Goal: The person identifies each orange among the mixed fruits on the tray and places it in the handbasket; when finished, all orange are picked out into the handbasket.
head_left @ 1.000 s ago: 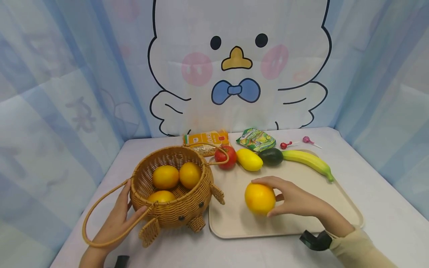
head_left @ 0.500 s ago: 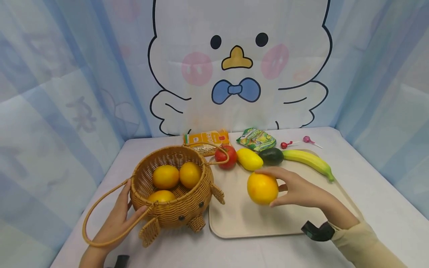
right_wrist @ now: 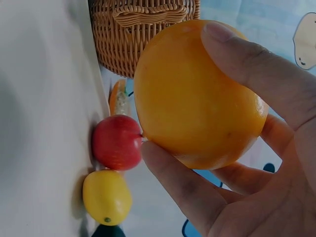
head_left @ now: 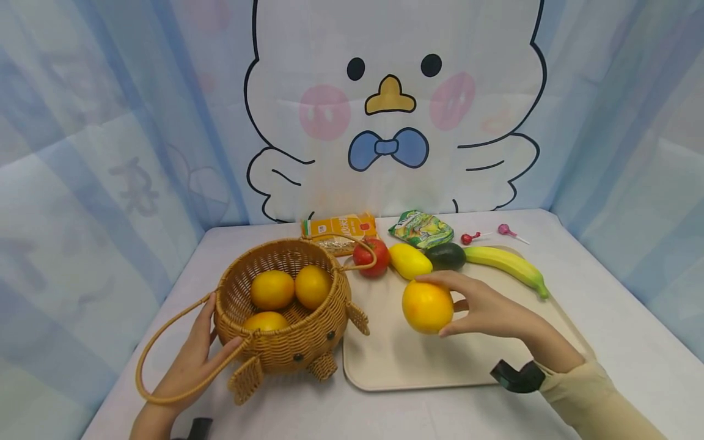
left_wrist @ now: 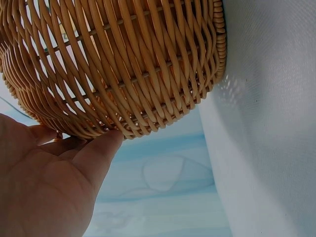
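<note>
My right hand [head_left: 486, 308] grips an orange [head_left: 427, 307] over the tray [head_left: 385, 366], thumb on one side and fingers on the other. In the right wrist view the orange [right_wrist: 197, 94] fills the middle of the picture. At left is a wicker basket [head_left: 286, 351] with an animal face and two looped handles; several oranges [head_left: 272, 290] lie inside. My left hand [head_left: 189, 360] rests against the basket's near left side, fingers spread, with one handle looping over it. Close up in the left wrist view, extended fingers [left_wrist: 101, 153] touch the weave [left_wrist: 138, 64].
Along the tray's back edge lie a red apple [head_left: 371, 258], a yellow fruit [head_left: 410, 261], a dark green avocado [head_left: 445, 256] and a banana [head_left: 506, 264]. Behind them are an orange packet [head_left: 341, 229], a green packet [head_left: 421, 229] and two lollipops [head_left: 505, 230]. Printed curtains [head_left: 110, 183] surround the table.
The orange in my right hand has risen from low over the tray, then shifted slightly left. My left hand and the basket stay in place.
</note>
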Action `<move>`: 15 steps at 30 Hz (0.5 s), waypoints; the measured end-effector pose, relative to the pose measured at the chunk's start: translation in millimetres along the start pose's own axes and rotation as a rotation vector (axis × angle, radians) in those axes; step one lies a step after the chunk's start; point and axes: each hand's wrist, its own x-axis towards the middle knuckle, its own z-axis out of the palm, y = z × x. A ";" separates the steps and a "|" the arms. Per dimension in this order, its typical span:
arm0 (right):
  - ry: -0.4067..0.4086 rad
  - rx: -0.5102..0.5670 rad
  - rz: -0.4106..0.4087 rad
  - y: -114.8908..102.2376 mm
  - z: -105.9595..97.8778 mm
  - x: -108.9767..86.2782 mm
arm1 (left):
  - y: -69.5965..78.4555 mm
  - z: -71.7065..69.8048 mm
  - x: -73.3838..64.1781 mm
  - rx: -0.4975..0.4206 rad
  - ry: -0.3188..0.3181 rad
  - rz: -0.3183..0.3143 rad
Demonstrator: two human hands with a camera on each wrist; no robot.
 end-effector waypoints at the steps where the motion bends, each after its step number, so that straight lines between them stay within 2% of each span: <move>1: -0.001 0.001 -0.001 -0.1 0.2 0.5 | 0.2 -0.1 -0.1 0.001 0.000 0.001; 15: -0.013 0.026 -0.008 -6.1 5.4 10.1 | -0.2 0.1 -0.4 0.013 0.002 0.002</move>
